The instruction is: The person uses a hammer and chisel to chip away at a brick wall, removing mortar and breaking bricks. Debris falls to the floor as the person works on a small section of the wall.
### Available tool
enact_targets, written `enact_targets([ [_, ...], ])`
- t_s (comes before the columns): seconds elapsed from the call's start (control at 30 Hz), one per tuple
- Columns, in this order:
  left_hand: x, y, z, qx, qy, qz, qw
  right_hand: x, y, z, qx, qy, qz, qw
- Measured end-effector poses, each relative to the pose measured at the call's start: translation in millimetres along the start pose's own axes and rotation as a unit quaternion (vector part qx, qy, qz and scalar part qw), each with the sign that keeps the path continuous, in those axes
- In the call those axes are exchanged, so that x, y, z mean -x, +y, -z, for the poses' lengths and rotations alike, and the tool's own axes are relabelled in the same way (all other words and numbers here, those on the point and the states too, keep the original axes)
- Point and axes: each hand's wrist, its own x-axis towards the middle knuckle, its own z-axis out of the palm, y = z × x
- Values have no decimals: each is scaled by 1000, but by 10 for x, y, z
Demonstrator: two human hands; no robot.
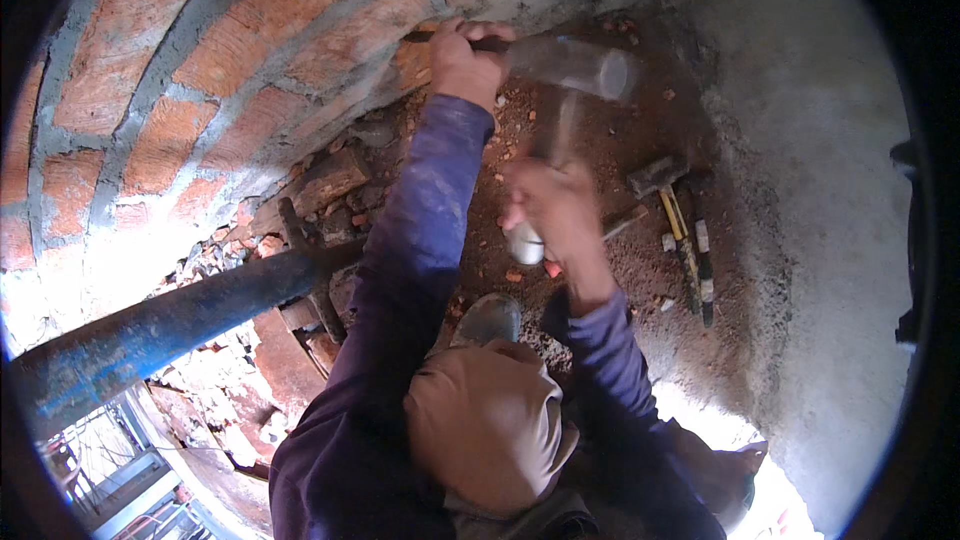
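Fingers of L hand (470, 65) curled rnd dark rod (490, 44), R hand (562, 212) closed on handle of blurry hammer (572, 68).

1. The head view looks steeply down from the person's head through a fisheye.
2. It faces the soil (690, 125) between brick wall (245, 25), left, and concrete wall (830, 210), right.
3. It sits near the left hand (470, 65) and right hand (560, 202).

Harsh lower-left glare, motion-blurred hammer (572, 67), dark edges
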Motion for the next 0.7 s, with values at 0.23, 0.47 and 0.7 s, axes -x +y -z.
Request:
enact_targets([
  [0.23,3,48,-42,-81,-17,-3,997,428,-92,736,-41,67,323,943],
  [0.47,123,88,-201,38,73,54,995,264,-579,224,94,276,555,780],
  [0.7,125,208,-159,81,112,47,989,66,310,222,6,57,63,996],
])
